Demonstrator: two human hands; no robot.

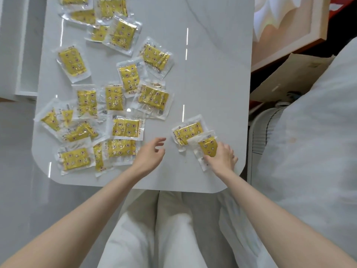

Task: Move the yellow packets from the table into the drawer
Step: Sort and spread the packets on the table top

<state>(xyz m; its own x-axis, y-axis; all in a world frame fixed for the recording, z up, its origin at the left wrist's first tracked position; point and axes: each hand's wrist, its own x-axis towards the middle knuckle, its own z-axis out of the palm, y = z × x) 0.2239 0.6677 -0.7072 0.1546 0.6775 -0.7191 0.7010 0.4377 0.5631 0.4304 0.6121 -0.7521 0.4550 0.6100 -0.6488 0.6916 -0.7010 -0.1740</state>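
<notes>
My right hand (222,157), at the table's (212,55) near right corner with other packets (126,128) strewn leftward, pinched a packet (207,146) lapping a second packet (188,132), my left hand (150,153) hovering loosely spread, so I judged a straight lift would spare that neighbour.

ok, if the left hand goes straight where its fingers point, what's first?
Probably the left corner of the yellow packet beside the right hand; only bare table before it. Height of the left hand is unclear.

The right half of your surface (212,64) lies bare; yellow packets (125,127) crowd the left half.
</notes>
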